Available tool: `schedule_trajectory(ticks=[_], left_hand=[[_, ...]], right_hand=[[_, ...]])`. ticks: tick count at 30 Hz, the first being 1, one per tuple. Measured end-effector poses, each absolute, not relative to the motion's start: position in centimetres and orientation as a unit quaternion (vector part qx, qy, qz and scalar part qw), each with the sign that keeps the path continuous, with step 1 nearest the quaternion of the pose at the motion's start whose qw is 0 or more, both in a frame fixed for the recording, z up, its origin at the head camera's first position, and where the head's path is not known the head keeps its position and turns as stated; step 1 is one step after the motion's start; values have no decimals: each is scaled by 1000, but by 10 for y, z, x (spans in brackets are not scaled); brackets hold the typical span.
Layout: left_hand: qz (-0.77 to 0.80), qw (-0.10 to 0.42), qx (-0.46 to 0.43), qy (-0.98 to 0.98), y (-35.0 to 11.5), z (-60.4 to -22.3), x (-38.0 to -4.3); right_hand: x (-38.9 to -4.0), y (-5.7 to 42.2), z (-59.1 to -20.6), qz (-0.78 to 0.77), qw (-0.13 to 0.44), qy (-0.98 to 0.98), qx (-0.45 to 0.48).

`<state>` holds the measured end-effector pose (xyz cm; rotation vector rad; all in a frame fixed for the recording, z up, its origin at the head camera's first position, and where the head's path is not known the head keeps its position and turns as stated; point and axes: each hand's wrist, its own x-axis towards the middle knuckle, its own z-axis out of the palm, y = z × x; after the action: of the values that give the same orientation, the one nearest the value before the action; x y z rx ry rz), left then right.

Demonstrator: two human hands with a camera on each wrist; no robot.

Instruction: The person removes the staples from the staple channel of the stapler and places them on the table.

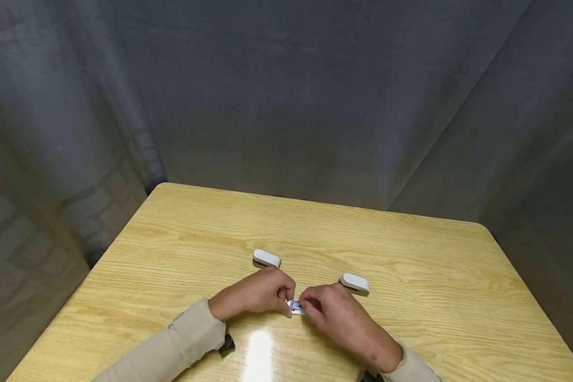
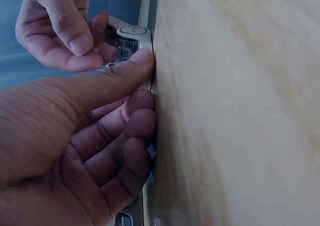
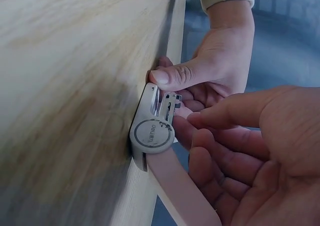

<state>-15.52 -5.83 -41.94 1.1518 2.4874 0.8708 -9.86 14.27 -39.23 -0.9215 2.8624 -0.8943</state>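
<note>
My left hand (image 1: 262, 291) holds a small stapler (image 3: 152, 136) low against the wooden table. In the right wrist view its pinkish lid (image 3: 182, 186) is swung back from the round hinge, and the metal magazine (image 3: 171, 106) lies exposed. The left thumb (image 2: 142, 57) presses the stapler's end, with the other fingers bent beside it. Close by, my right hand (image 1: 341, 318) has its thumb and fingertips drawn together at the magazine; whether they pinch anything is hidden. From the head view, only a small white and metal part of this stapler shows between the hands.
Two more white-topped staplers lie on the table (image 1: 210, 217): one stapler (image 1: 266, 258) just beyond the left hand, the other stapler (image 1: 355, 283) beside the right hand. Dark grey curtains (image 1: 286, 106) hang behind the table and along its sides.
</note>
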Motion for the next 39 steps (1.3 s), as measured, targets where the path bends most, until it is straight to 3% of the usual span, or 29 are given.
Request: schedule_trajectory(ticks=[39], left_hand=[[307,134,398,854,-58,-421,-156]], right_hand=[[-100,143,-387,-257,10,919,-298]])
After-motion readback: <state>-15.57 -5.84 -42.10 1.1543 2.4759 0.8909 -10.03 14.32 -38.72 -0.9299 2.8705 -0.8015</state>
